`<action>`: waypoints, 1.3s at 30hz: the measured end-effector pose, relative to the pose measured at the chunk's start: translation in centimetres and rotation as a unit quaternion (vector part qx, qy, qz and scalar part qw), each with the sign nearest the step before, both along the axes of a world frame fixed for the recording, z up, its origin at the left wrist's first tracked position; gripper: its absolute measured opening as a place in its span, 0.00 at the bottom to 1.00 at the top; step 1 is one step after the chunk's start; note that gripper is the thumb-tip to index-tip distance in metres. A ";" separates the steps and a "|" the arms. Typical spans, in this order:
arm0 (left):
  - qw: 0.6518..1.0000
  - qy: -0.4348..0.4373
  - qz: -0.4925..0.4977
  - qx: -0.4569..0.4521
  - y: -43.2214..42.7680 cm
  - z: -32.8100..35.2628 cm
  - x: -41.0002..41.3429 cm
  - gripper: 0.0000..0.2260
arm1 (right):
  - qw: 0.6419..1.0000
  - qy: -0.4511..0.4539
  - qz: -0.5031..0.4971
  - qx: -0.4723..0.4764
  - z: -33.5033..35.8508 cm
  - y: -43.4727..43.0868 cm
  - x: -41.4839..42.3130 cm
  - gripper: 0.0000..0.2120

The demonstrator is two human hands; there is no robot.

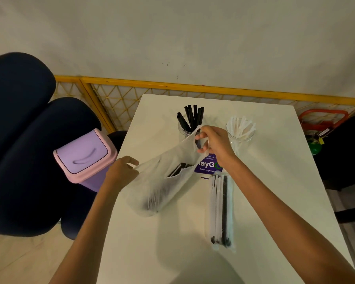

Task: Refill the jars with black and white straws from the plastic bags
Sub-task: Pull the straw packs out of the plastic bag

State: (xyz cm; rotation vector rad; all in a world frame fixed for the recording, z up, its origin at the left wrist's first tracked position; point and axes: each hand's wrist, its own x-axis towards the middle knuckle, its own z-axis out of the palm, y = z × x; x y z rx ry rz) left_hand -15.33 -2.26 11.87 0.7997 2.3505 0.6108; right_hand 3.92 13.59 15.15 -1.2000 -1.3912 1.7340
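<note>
A thin white plastic bag (162,181) with black straws inside hangs stretched between my hands above the white table (275,181). My left hand (122,171) pinches the bag's left handle. My right hand (213,142) grips the other handle, raised in front of the jars. Behind it stands a glass jar of black straws (190,121). To its right is a glass jar of white straws (241,128). A second clear bag (221,212) with white and black straws lies flat on the table, right of the held bag.
A purple sticker (208,166) sits on the table, partly covered by the bags. A lilac swing-lid bin (84,156) stands left of the table beside dark blue cushioned seats (25,150). A yellow lattice fence (172,93) runs behind.
</note>
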 end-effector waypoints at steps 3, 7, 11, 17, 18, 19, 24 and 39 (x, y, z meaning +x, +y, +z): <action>0.999 -0.004 -0.036 -0.008 -0.2 1.7 -0.3 0.14 | 0.999 -0.031 -0.002 0.033 -0.2 -0.3 0.5 0.08; 0.972 0.026 -0.155 -0.173 -1.2 2.3 1.0 0.23 | 0.991 -0.116 0.057 0.034 -1.6 -1.4 1.8 0.14; 0.948 -0.025 -0.127 -0.292 -3.0 0.6 1.8 0.29 | 0.978 -0.173 0.116 0.029 -2.9 -2.1 3.0 0.18; 0.991 -0.079 0.011 -0.110 -3.8 -2.3 1.2 0.07 | 0.949 -0.222 0.219 0.050 -2.7 -2.8 3.3 0.20; 0.980 -0.173 0.088 -0.029 -3.8 -2.4 1.5 0.06 | 0.929 -0.248 0.261 0.081 -2.7 -3.0 3.2 0.23; 0.948 -0.269 0.166 0.049 -3.6 -2.1 2.0 0.05 | 0.901 -0.293 0.296 0.125 -2.8 -3.3 3.1 0.28; 0.690 -0.583 0.319 0.287 -2.8 -1.4 3.1 0.06 | 0.758 -0.465 0.347 0.299 -4.7 -4.6 1.8 0.28; 0.919 -0.387 0.072 0.036 -5.4 -4.6 0.8 0.07 | 0.937 -0.088 0.253 -0.224 -7.5 -0.6 2.6 0.07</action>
